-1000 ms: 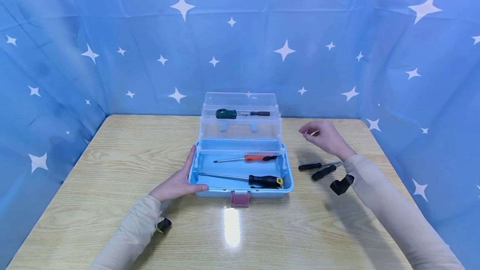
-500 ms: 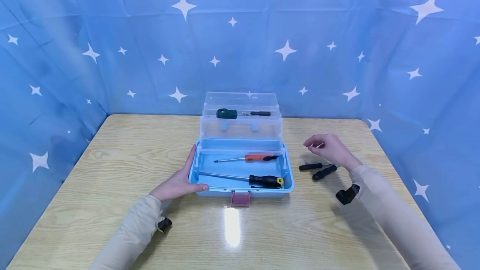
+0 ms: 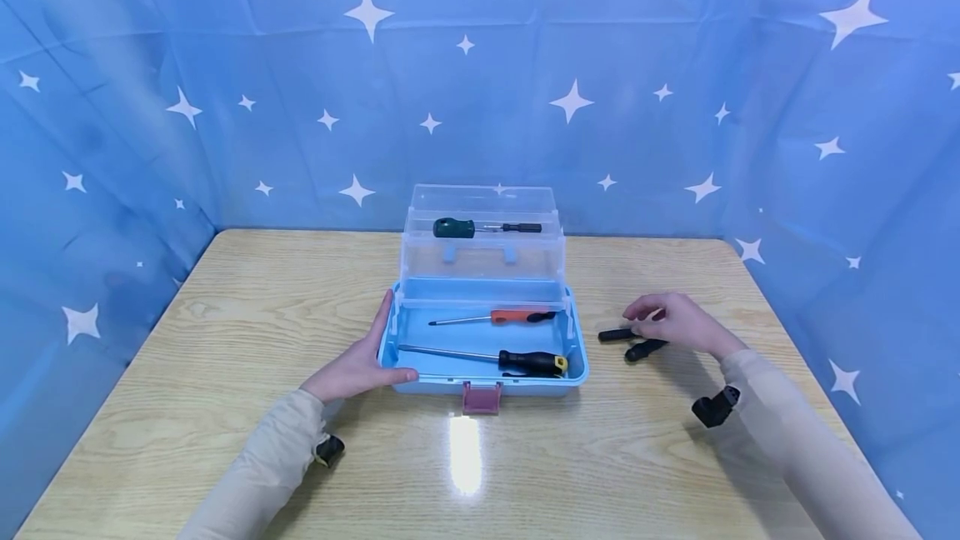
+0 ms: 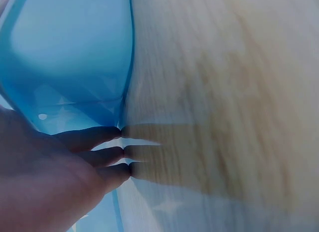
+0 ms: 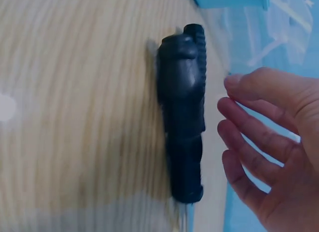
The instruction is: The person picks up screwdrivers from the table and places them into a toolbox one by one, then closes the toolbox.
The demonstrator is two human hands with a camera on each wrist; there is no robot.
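Observation:
A blue toolbox [image 3: 431,387] with its clear lid raised stands mid-table. My left hand [image 3: 360,365] rests against its left end, fingers straight along the side and thumb over the front rim. In the left wrist view the fingertips reach down to the table edge of the box. My right hand [image 3: 678,325] hovers above two black-handled screwdrivers [image 3: 645,350] right of the box, thumb and fingers loosely bent with nothing between them. In the right wrist view the black handles [image 5: 182,82] overlap beside the fingertips. The screwdriver shafts are mostly hidden by the hand in the head view.
Inside the box lie an orange-handled screwdriver [image 3: 513,317] and a large black-and-yellow screwdriver [image 3: 528,362]. A green-handled screwdriver [image 3: 453,228] and a small black-handled one [image 3: 521,227] sit in the clear upper tray. A purple latch [image 3: 482,398] hangs at the front. Starry blue cloth [image 3: 480,107] encloses the table.
My right hand has moved right and toward me, coming down over the two loose black screwdrivers and covering their shafts. The left hand and toolbox have stayed put.

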